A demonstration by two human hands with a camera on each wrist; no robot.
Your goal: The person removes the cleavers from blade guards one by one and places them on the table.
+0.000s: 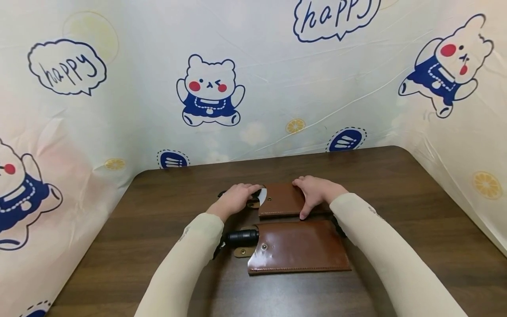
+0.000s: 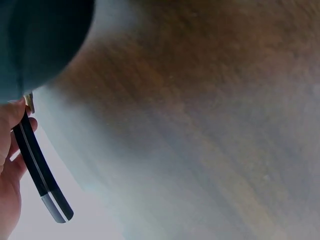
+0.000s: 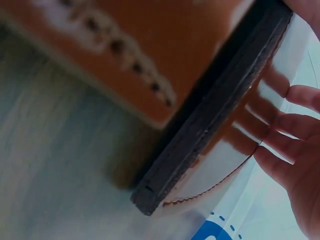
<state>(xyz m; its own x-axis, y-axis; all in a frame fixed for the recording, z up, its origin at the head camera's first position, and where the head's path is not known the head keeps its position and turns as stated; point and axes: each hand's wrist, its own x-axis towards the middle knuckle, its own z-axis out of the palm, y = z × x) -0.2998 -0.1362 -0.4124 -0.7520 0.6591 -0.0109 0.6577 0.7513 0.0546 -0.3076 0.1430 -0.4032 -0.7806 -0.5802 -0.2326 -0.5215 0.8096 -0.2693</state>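
Note:
Two brown leather sheaths lie one behind the other on the table, each with a knife in it. My left hand [image 1: 235, 200] grips the far knife's black handle [image 2: 42, 170], whose metal-capped end sticks out past the fingers in the left wrist view. A strip of bright blade [image 1: 263, 196] shows at the mouth of the far sheath [image 1: 280, 201]. My right hand [image 1: 318, 192] spans this sheath near its right end, thumb on the near edge and fingers on the far edge. In the right wrist view, the fingers [image 3: 297, 125] touch the glossy leather along its edge.
Close in front lies the near sheath [image 1: 301, 251], a black round handle [image 1: 242, 237] poking out at its left. Beneath that handle is a tan snap strap [image 1: 243, 252]. The brown wooden table [image 1: 158, 264] meets a printed cloth [image 1: 269, 88] at the back and sides.

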